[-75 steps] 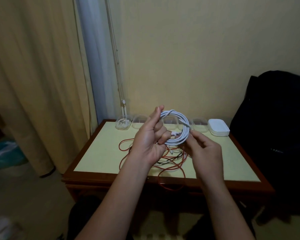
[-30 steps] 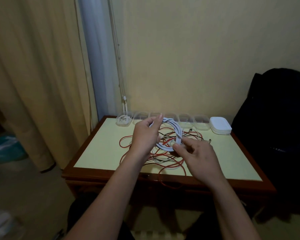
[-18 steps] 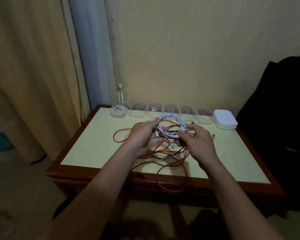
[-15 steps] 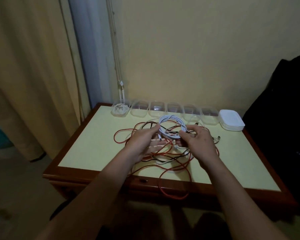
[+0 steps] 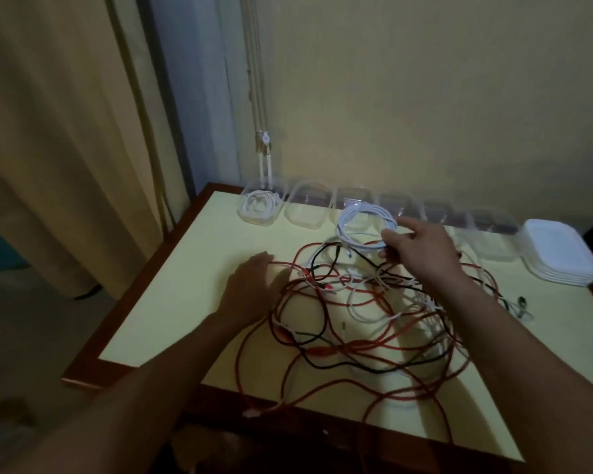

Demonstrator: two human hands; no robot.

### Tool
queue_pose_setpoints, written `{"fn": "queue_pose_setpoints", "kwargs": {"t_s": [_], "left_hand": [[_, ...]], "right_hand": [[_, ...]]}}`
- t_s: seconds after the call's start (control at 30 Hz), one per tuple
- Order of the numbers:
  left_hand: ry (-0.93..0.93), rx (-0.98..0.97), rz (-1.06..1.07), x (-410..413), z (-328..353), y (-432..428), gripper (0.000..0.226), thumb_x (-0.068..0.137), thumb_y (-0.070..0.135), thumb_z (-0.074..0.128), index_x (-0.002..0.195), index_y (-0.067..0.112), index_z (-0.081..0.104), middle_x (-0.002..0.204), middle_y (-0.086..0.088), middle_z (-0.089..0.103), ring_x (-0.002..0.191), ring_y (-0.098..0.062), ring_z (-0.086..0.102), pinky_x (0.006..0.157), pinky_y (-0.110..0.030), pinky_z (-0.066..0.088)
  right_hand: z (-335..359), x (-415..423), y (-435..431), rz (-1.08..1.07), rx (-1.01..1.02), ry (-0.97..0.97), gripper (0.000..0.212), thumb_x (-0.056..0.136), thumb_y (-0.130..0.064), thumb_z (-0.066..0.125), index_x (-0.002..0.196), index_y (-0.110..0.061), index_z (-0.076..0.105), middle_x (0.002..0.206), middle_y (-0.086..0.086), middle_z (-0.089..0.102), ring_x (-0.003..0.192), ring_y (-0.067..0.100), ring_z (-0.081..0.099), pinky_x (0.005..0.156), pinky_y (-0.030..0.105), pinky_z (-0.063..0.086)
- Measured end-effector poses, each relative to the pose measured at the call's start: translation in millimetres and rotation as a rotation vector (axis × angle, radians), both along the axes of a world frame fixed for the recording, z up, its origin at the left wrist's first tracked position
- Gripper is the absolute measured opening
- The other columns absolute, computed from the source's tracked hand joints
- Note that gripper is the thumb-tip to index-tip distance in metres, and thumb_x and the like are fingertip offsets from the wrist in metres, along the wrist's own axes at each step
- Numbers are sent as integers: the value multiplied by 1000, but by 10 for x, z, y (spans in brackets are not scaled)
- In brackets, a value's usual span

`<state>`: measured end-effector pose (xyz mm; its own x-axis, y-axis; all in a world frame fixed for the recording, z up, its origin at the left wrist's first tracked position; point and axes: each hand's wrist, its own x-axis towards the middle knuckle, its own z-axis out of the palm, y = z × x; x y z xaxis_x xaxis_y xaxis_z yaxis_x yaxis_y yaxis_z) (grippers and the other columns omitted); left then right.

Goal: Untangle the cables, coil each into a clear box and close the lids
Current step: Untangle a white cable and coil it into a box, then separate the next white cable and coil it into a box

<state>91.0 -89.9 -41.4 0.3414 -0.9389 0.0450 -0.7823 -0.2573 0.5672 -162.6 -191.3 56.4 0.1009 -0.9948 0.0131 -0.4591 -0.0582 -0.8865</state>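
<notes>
Head view: the right hand pinches the white coiled cable, likely light and springy, across its loops, while the left hand lies flat.

Boxes line the desk's back edge, the leftmost box holding a coil; a stack of lids ends the row at right. Before them sprawls the tangle (one strand overhangs the front edge). The right hand holds a coiled cable over its far side; the left hand rests at its left.
</notes>
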Motion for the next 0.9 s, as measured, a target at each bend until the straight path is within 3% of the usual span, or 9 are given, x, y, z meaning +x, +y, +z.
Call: {"fn": "queue_pose_setpoints", "kwargs": {"t_s": [0.1,0.2,0.3,0.4,0.53,0.63,0.7,0.8,0.9], "left_hand": [[84,85,47,274,-192,-238,60,103,51,41,150,13,42,159,-7,36,146,-24,32,120,-42,23],[-92,146,-47,382,-406,-355,68,103,56,23,154,13,34,164,-6,26,152,-21,17,122,-40,11],[-252,139,-122,464,-557,-438,90,86,72,0,159,22,19,167,4,14,154,-14,2,125,-39,-1],[-262,104,-149,505,-572,-553,100,81,85,-5,159,25,14,167,7,12,154,-12,0,125,-38,-5],[-292,77,-185,534,-571,-703,99,82,85,5,160,25,14,167,8,12,154,-11,-1,125,-38,-6],[-305,76,-196,546,-577,-796,102,80,88,4,160,24,13,167,8,11,153,-10,-3,124,-38,-7],[-315,78,-195,549,-575,-832,106,78,89,1,160,24,13,167,9,10,153,-9,-4,125,-39,-6],[-306,68,-190,554,-610,-853,105,78,89,-1,160,24,14,167,10,9,153,-8,-5,125,-39,-5],[-297,57,-184,561,-615,-855,100,82,87,3,159,26,14,167,11,8,152,-6,-6,124,-36,-10]], "right_hand": [[-17,215,-371,52,-12,45,32,94,-15,68,125,-11,70,77,13,75,72,29,73,80,51,61],[-50,459,-722,99,-89,105,26,94,-16,68,119,-17,74,79,6,73,72,25,73,67,34,57],[-144,732,-1032,109,-149,197,28,93,-22,67,119,-26,75,90,0,75,87,21,72,79,31,56],[-303,990,-1319,150,-186,287,29,92,-24,66,120,-27,75,108,4,77,104,23,70,94,31,52],[-517,1263,-1684,196,-185,410,31,96,-24,63,124,-25,73,107,4,78,107,15,68,89,18,43],[-570,1420,-1862,195,-198,429,31,100,-23,60,130,-20,69,111,8,76,91,4,62,76,5,33],[-588,1490,-1958,215,-230,503,32,102,-25,58,132,-21,68,117,10,74,96,11,63,79,9,36],[-658,1586,-2031,282,-307,795,30,104,-33,50,129,-34,68,126,7,70,121,30,57,98,36,38],[-747,1674,-2056,350,-359,1015,30,105,-37,44,126,-39,65,118,3,69,119,31,48,95,43,30]]}}
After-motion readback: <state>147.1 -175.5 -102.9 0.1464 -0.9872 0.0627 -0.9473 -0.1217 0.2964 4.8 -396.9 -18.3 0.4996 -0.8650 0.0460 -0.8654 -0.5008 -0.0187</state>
